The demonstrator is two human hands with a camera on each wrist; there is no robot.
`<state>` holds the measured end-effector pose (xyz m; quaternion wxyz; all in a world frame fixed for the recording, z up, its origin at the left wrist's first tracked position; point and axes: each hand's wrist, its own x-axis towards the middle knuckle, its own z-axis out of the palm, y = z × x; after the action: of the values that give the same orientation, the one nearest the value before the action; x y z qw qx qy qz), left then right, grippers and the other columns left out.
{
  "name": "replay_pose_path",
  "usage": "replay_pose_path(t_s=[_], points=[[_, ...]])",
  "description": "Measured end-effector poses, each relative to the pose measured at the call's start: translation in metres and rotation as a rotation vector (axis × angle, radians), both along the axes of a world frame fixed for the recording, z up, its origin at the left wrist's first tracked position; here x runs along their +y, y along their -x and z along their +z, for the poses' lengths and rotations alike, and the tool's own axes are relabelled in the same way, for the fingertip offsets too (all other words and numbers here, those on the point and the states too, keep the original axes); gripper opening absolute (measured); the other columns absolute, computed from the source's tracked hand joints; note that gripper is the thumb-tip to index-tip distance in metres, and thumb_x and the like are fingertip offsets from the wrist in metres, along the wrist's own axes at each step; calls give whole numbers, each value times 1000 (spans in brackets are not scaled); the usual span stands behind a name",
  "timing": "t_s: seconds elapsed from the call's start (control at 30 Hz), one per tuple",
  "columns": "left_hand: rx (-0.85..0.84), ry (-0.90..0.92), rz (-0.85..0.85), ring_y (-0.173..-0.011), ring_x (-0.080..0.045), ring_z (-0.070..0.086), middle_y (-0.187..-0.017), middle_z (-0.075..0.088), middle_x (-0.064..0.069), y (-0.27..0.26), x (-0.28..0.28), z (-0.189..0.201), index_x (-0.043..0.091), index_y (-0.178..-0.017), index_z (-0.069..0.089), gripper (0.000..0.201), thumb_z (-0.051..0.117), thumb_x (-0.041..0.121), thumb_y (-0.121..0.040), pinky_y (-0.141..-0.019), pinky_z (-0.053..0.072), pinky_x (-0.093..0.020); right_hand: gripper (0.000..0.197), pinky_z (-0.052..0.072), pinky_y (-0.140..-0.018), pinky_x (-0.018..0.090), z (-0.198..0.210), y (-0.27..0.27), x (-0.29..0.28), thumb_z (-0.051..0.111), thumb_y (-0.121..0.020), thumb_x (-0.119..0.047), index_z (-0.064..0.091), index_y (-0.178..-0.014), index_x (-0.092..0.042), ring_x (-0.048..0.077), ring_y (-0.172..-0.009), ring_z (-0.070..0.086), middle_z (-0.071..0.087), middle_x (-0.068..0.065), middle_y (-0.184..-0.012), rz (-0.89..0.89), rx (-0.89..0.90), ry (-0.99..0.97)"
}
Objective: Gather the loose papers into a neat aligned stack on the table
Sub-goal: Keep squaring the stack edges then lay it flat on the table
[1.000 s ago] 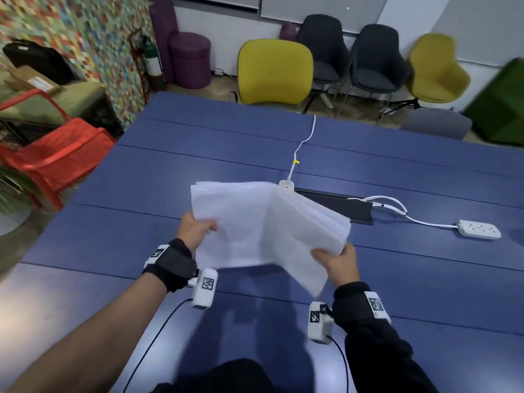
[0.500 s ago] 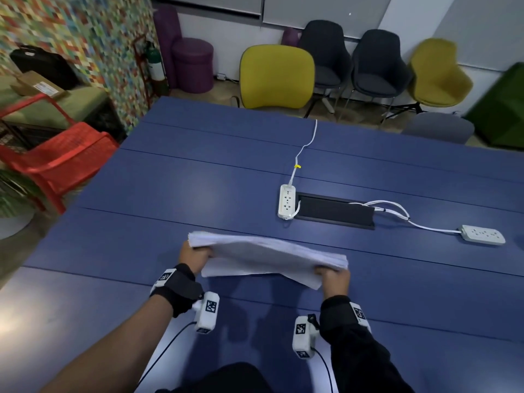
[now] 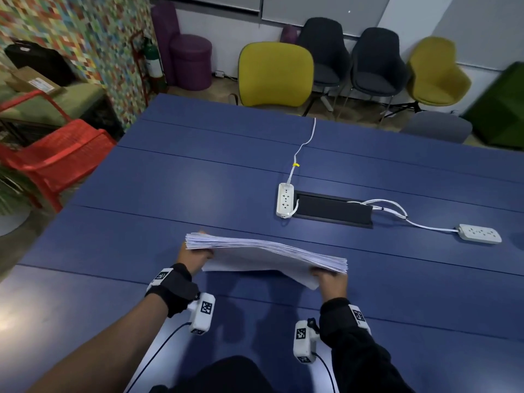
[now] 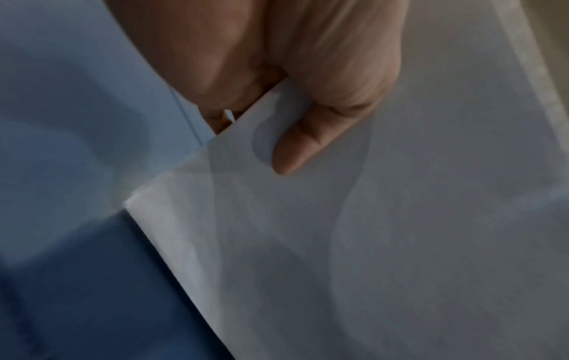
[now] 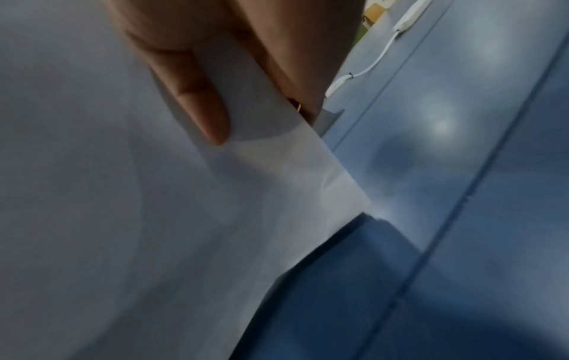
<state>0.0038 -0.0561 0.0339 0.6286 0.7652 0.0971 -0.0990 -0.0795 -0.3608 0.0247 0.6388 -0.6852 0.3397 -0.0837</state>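
A thick stack of white papers (image 3: 263, 252) hangs edge-on a little above the blue table (image 3: 175, 194), sagging toward the right. My left hand (image 3: 195, 255) grips its left end, thumb on the near face of the papers (image 4: 400, 219) in the left wrist view. My right hand (image 3: 329, 277) grips the right end, thumb pressed on the papers (image 5: 107, 194) in the right wrist view. The lowest sheets stick out unevenly near me. The fingers behind the stack are hidden.
A white power strip (image 3: 285, 200) lies beside a black cable slot (image 3: 334, 212) beyond the stack. A second power strip (image 3: 479, 234) sits at the right on a white cord. Chairs line the far side; a red chair (image 3: 54, 163) stands at the left.
The stack was held up and fanned open facing me a second ago. It has since come down toward me and now sits edge-on, low over the table, both hands still gripping its ends.
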Motion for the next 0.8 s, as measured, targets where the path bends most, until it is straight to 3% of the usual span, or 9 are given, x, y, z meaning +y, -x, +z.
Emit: replay_pose_path(t_s=[0.1, 0.23, 0.3, 0.37, 0.43, 0.53, 0.67, 0.73, 0.8], points=[[162, -74, 107, -83, -21, 50, -69, 57, -3, 9, -4, -12, 9, -59, 54, 33, 59, -23, -67, -52, 47, -21, 17, 48, -72, 36, -4, 6, 4, 67, -46, 1, 68, -55, -13, 22, -71, 59, 64, 3, -65, 20, 84, -47], [94, -10, 99, -76, -21, 49, -56, 57, -3, 3, -1, -1, 9, -56, 54, 33, 61, -23, -59, -54, 44, -22, 24, 47, -71, 36, 7, 2, -3, 67, -53, 10, 65, -57, -14, 19, -68, 58, 63, 6, -69, 16, 14, 3], [65, -33, 18, -82, -20, 50, -70, 58, -4, 1, 2, -4, 10, -66, 56, 36, 59, -26, -64, -59, 46, -14, 28, 47, -72, 34, 7, 2, -5, 69, -55, 13, 64, -62, -14, 9, -64, 59, 63, 6, -73, 37, -9, 29], [161, -95, 0, -83, -21, 52, -77, 60, -7, 7, 2, -11, 8, -63, 60, 27, 64, -19, -62, -71, 49, -25, 26, 45, -68, 33, 1, 3, -1, 68, -55, 13, 63, -61, -11, 15, -63, 56, 61, 5, -67, 43, 82, 13], [287, -94, 51, -75, -24, 57, -62, 62, -9, 10, 2, -17, 8, -43, 61, 30, 60, -16, -61, -74, 51, -38, 20, 47, -65, 35, -3, 6, 0, 65, -50, 10, 66, -62, -6, 25, -66, 57, 61, 8, -64, 46, 167, -48], [271, -32, 53, -49, -23, 56, -39, 57, -4, 0, 3, -5, 9, -28, 55, 38, 51, -15, -58, -56, 49, -25, 39, 52, -61, 38, 8, 5, -5, 61, -37, -1, 63, -76, 0, 33, -69, 61, 64, 15, -71, 77, 211, -143], [275, 30, 45, -40, -6, 56, -36, 58, 3, -10, 3, 11, 11, -27, 55, 23, 51, 1, -48, -49, 44, -13, 26, 47, -59, 29, 27, 16, -3, 65, -44, -1, 65, -70, -2, 26, -57, 62, 68, 10, -67, 175, 153, -298], [359, 20, 29, -48, -10, 61, -42, 61, 2, -9, 9, 0, 9, -33, 58, 27, 54, -3, -56, -53, 46, -14, 24, 53, -60, 29, 17, 25, 2, 72, -62, 1, 70, -85, -3, 26, -63, 69, 74, 11, -79, 250, 197, -376], [423, 41, -77, -75, -32, 68, -62, 69, -10, -4, 16, -18, 4, -51, 68, 8, 64, 2, -45, -73, 52, -28, 23, 54, -57, 28, -3, 36, 5, 70, -71, 8, 70, -92, -4, 24, -69, 71, 76, 13, -90, 284, 287, -351]])
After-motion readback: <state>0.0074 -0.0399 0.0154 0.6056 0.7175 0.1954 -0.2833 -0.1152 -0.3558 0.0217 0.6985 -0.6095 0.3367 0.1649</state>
